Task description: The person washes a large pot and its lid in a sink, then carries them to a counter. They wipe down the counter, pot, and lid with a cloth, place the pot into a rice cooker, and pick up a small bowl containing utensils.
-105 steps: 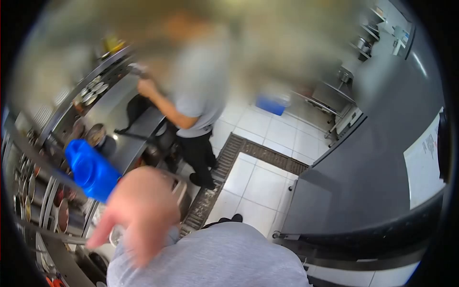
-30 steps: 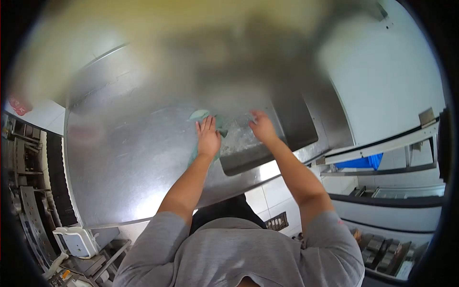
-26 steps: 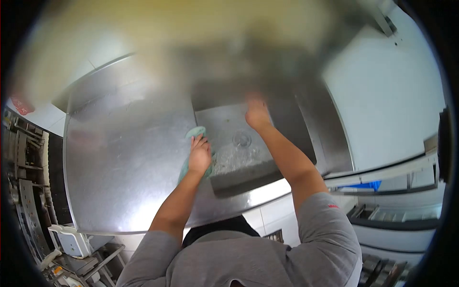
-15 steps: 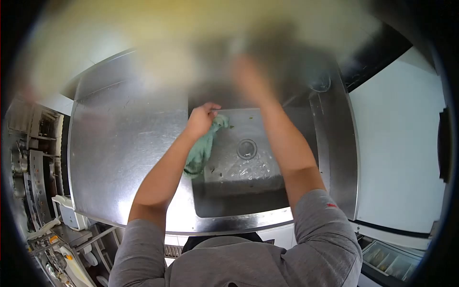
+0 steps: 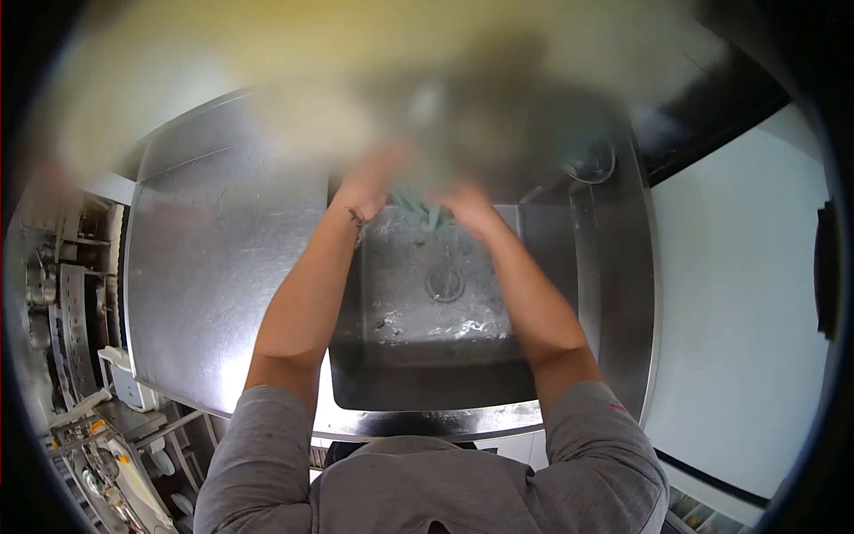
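Both of my hands hold a green cloth [image 5: 429, 212] over the far part of a metal sink [image 5: 436, 351]. My left hand [image 5: 372, 178] is at the cloth's left side, its fingers blurred by a smear across the upper view. On the cloth's right side is my right hand [image 5: 463, 198], closed around it and partly blurred. The cloth hangs down in folds between them. Below it, water glistens on the sink bottom around the round drain [image 5: 445, 284].
A steel counter [image 5: 222, 267] extends left of the sink. A round clear object [image 5: 594, 165] stands at the back right. On the right is a white surface [image 5: 738, 294]. Racks with utensils [image 5: 111, 472] stand at the lower left.
The cloth has moved from the sink's left edge to the far middle, off the counter edge. My left hand has moved forward, and my right hand has come down to the cloth.
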A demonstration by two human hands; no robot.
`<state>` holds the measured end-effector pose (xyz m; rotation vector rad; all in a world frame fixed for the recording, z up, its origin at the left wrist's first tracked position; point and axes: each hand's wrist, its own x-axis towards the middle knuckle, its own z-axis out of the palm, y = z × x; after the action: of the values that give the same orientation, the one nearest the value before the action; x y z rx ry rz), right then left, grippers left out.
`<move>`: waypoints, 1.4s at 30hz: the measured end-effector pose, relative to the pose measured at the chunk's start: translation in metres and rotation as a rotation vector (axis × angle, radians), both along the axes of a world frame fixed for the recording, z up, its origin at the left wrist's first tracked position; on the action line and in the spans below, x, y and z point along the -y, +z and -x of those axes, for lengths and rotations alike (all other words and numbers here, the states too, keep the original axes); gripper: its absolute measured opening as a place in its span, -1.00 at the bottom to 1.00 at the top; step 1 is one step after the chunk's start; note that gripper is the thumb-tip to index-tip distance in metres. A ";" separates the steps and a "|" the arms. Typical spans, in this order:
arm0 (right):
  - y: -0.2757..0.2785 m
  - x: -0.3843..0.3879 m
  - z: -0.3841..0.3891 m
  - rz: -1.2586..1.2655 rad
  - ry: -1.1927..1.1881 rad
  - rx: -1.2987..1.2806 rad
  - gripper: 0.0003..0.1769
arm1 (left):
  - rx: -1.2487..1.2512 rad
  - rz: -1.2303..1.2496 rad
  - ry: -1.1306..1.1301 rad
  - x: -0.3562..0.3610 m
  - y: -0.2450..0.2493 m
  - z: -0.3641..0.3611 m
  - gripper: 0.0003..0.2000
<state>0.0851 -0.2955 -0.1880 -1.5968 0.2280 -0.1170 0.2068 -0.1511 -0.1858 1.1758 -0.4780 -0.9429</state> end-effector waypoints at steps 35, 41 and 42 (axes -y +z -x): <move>-0.040 -0.035 -0.003 -0.996 -0.406 -0.301 -0.62 | -0.449 0.049 0.509 -0.028 -0.061 0.070 -0.62; -0.027 -0.079 -0.006 -0.160 -0.373 0.058 -0.60 | -1.102 -0.224 0.409 -0.039 -0.025 0.061 -0.59; -0.027 -0.090 -0.002 -0.161 -0.374 0.054 -0.60 | -1.105 -0.227 0.409 -0.036 -0.026 0.057 -0.59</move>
<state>0.0868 -0.2055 -0.2153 -1.3753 0.4816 -0.4200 0.1497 -0.1152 -0.2115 0.7352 0.7420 -1.1330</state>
